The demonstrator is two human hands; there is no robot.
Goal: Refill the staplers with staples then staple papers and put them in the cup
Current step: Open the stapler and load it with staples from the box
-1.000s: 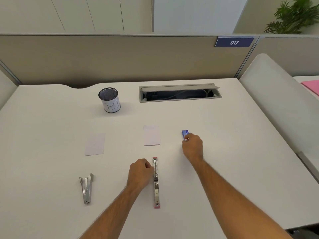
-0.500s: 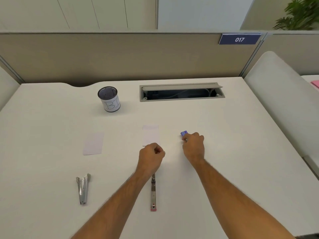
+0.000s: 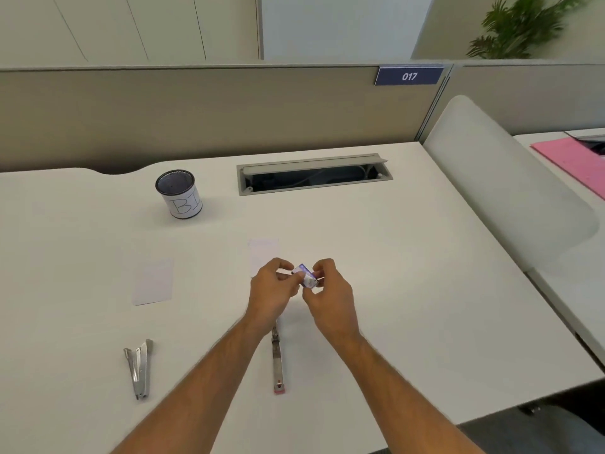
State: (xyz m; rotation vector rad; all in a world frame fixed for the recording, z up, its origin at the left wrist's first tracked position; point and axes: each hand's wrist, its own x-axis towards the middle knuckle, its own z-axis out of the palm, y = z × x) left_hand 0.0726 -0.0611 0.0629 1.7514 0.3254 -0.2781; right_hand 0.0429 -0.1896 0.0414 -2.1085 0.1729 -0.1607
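Note:
A small blue and white staple box is held just above the desk between both hands. My right hand grips it from the right, and my left hand pinches its left end. Below my hands a pink-ended stapler lies swung open flat on the white desk, its top end hidden by my left wrist. A second silver stapler lies part open at the lower left. Two paper slips lie on the desk. A mesh cup with a white label stands at the back left.
An open grey cable hatch is set into the desk at the back. A beige partition closes off the far edge. A white side panel stands along the right edge, with a neighbouring desk and a pink sheet beyond.
My right hand lifted the staple box off the desk and brought it left toward me. My left hand left the pink-ended stapler and rose to meet the box.

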